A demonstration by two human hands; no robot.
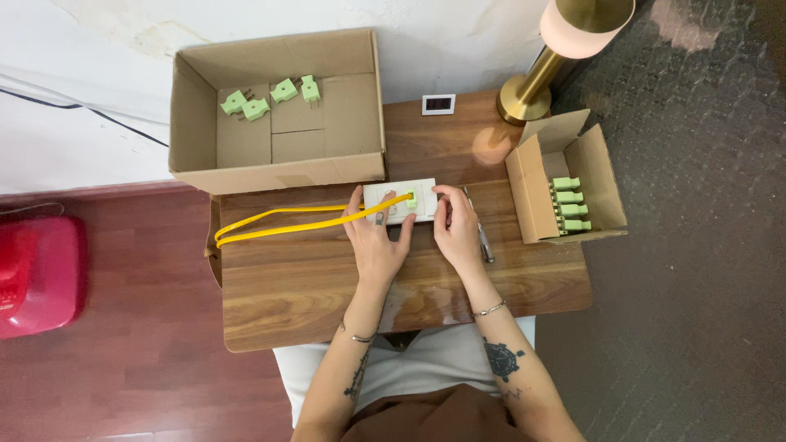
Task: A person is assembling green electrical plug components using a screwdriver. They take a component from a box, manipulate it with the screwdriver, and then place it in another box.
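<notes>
2 hands (413, 229) clamped on white strip (399, 201) btwn 2 brown boxes (278, 106)

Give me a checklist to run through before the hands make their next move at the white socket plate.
1. Left hand rests on the white socket plate: ok.
2. Right hand steadies the plate's right end: ok.
3. Green plug sits on the plate; fully seated: cannot tell.
4. Yellow cable lies looped across the wooden table, free of the big cardboard box: ok.
5. Small box of green plugs lies close to the right hand: ok.
6. Metal tool lies beside the right hand; its kind: cannot tell.
</notes>
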